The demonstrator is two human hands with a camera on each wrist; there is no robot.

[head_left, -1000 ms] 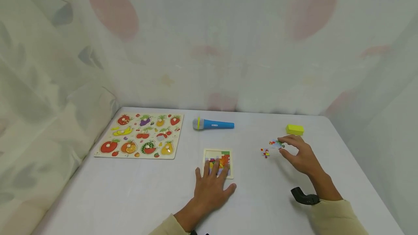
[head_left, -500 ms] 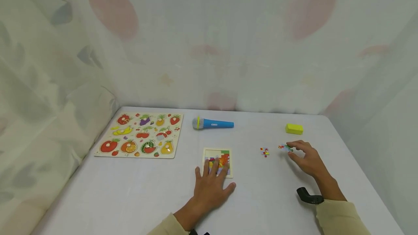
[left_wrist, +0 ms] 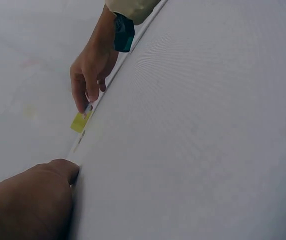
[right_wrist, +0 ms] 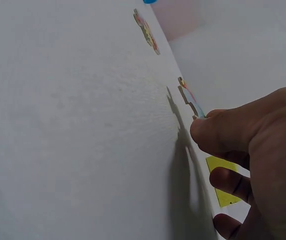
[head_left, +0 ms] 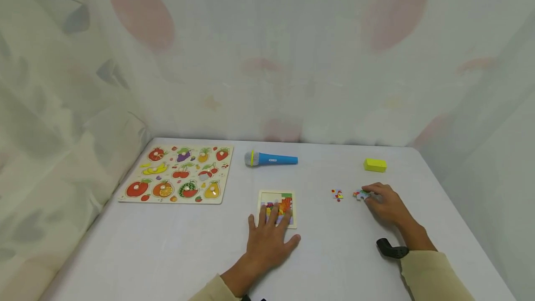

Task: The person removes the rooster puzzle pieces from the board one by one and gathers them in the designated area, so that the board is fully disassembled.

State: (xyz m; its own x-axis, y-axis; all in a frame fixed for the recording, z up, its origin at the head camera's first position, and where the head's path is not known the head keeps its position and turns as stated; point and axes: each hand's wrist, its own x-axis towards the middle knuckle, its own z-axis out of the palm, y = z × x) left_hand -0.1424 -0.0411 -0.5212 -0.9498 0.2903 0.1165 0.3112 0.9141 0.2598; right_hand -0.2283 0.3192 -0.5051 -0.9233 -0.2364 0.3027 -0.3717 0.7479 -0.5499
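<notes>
My left hand (head_left: 267, 243) lies with spread fingers on the small framed jigsaw puzzle (head_left: 277, 196), covering part of its fruit picture. My right hand (head_left: 386, 206) pinches a jigsaw piece (head_left: 360, 195) between thumb and finger, at the right of the table. In the right wrist view this jigsaw piece (right_wrist: 189, 100) juts out past the thumb tip, and its shadow falls on the white tabletop. A second colourful jigsaw piece (head_left: 337, 194) lies flat just left of the held one.
A large fruit peg board (head_left: 177, 175) occupies the left of the table. A blue toy microphone (head_left: 271, 159) lies at the back middle. Behind my right hand sits a yellow block (head_left: 375, 165). Patterned curtains (head_left: 267, 59) hang around the table's back and sides.
My right hand first moved right with the jigsaw piece, then slightly back left and lower, and the piece turned in its fingers. My left hand stays on the framed puzzle.
</notes>
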